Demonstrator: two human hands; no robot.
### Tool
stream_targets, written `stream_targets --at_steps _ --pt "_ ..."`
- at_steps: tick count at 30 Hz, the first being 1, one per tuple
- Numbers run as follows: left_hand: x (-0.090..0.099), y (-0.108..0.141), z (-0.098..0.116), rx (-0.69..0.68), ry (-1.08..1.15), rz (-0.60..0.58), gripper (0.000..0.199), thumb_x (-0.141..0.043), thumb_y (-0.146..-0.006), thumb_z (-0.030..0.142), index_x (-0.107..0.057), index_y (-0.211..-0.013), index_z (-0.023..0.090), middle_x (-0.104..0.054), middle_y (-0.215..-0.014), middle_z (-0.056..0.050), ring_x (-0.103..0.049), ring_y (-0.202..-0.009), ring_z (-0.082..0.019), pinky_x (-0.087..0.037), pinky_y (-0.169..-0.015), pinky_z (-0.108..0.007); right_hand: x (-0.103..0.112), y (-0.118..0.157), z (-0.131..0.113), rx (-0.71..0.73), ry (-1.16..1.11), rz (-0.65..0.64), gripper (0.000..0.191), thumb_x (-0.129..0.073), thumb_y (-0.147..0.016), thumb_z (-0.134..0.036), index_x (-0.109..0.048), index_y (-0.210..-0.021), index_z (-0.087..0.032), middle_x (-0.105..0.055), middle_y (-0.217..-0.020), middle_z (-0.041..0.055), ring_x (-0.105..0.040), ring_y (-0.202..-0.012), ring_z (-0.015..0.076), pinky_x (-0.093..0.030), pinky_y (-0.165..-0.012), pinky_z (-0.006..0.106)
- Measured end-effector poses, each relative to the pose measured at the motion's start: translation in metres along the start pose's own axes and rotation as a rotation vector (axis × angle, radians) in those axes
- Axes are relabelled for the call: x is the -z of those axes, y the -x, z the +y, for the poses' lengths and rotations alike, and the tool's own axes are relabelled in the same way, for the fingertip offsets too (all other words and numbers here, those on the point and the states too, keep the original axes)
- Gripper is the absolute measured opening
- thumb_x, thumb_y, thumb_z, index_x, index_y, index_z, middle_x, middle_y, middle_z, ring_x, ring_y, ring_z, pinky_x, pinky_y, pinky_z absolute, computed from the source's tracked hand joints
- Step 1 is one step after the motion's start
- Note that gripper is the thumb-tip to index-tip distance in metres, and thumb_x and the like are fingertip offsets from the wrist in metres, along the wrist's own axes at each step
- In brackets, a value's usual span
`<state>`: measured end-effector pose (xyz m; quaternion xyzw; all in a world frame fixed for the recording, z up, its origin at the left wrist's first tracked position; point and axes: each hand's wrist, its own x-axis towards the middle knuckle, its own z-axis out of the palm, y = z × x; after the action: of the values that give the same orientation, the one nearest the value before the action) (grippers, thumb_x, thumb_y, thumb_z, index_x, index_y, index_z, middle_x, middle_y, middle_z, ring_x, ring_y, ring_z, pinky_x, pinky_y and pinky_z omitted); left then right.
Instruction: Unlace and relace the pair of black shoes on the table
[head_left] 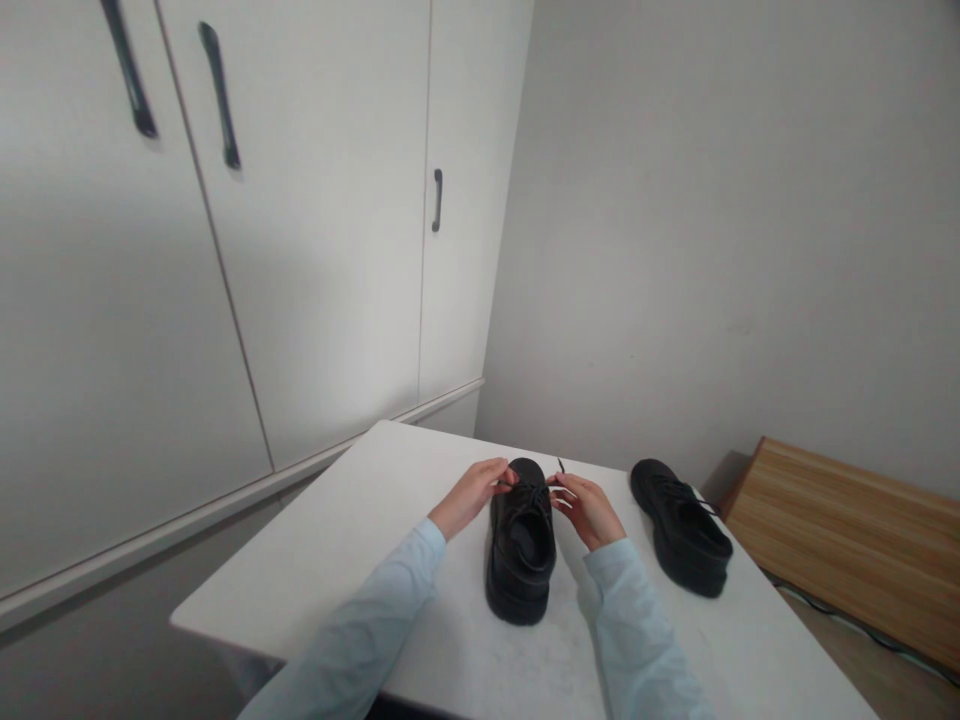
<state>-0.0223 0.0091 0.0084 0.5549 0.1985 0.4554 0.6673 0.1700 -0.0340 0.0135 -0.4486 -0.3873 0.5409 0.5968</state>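
Observation:
A black lace-up shoe [521, 560] rests on the white table, its toe pointing away from me and its heel toward me. At its left side, my left hand [480, 492] has its fingers closed on a black lace near the front of the opening. My right hand [583, 505] pinches the lace on the other side, and a short dark lace end [561, 465] sticks up above its fingers. A second black shoe [682, 530] with laces stands farther right, touched by neither hand.
The white table [315, 560] has its far edge near a grey wall [712, 220]. White cabinets [322, 250] with dark handles stand at the left. A wooden surface [847, 540] lies beyond the table's right edge, with a cable [840, 615] below it.

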Motion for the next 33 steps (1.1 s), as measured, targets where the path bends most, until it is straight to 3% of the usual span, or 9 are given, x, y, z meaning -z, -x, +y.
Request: stream_targets --at_steps 5,10,16,20,25,33 --pt "-0.01 -0.001 -0.007 0.037 0.411 -0.023 0.03 -0.059 -0.08 0.041 -0.054 -0.07 0.013 -0.065 -0.095 -0.012 -0.06 -0.096 -0.02 -0.043 -0.092 -0.035 0.0 -0.003 0.003 0.035 -0.13 -0.02 0.025 -0.08 -0.056 -0.036 -0.07 -0.066 -0.015 -0.069 -0.077 0.0051 -0.063 -0.071 0.0151 -0.05 -0.066 0.027" --pt "-0.013 -0.002 -0.007 0.025 0.549 0.031 0.032 -0.059 -0.081 0.04 -0.045 -0.065 0.017 -0.054 -0.067 0.0 -0.06 -0.075 -0.013 -0.046 -0.089 -0.034 -0.002 -0.002 0.002 0.118 -0.148 -0.124 0.024 -0.076 -0.064 -0.038 -0.065 -0.062 -0.016 -0.068 -0.093 0.007 -0.066 -0.078 0.0184 -0.051 -0.076 0.033" --pt "-0.016 -0.004 -0.006 0.02 0.543 0.077 0.037 -0.053 -0.084 0.045 -0.038 -0.064 0.017 -0.035 -0.055 0.007 -0.038 -0.05 -0.006 -0.047 -0.066 -0.026 -0.002 0.001 0.0 0.132 -0.177 -0.176 0.026 -0.075 -0.065 -0.038 -0.062 -0.059 -0.017 -0.064 -0.078 0.0031 -0.062 -0.064 0.0148 -0.052 -0.079 0.039" --pt "-0.01 -0.007 -0.005 0.001 0.465 0.113 0.038 -0.054 -0.083 0.045 -0.036 -0.064 0.017 -0.033 -0.054 0.007 -0.03 -0.045 -0.005 -0.034 -0.048 -0.018 0.002 0.001 -0.002 0.103 -0.146 -0.186 0.023 -0.073 -0.067 -0.039 -0.064 -0.065 -0.018 -0.058 -0.066 -0.0001 -0.055 -0.054 0.0117 -0.054 -0.073 0.039" --pt "-0.001 -0.011 -0.006 -0.013 0.408 0.088 0.038 -0.056 -0.082 0.044 -0.037 -0.064 0.017 -0.033 -0.053 0.007 -0.028 -0.043 -0.004 -0.024 -0.042 -0.017 0.006 -0.001 -0.002 0.063 -0.123 -0.188 0.025 -0.074 -0.066 -0.036 -0.06 -0.059 -0.017 -0.057 -0.068 -0.0001 -0.053 -0.051 0.0092 -0.055 -0.066 0.033" --pt "0.008 -0.015 -0.012 0.018 0.333 0.039 0.039 -0.056 -0.082 0.045 -0.036 -0.063 0.017 -0.029 -0.049 0.009 -0.023 -0.039 -0.003 -0.019 -0.039 -0.016 0.01 -0.006 0.006 -0.031 -0.086 -0.174 0.019 -0.071 -0.065 -0.031 -0.059 -0.056 -0.018 -0.053 -0.051 -0.0005 -0.053 -0.045 0.0112 -0.051 -0.048 0.025"
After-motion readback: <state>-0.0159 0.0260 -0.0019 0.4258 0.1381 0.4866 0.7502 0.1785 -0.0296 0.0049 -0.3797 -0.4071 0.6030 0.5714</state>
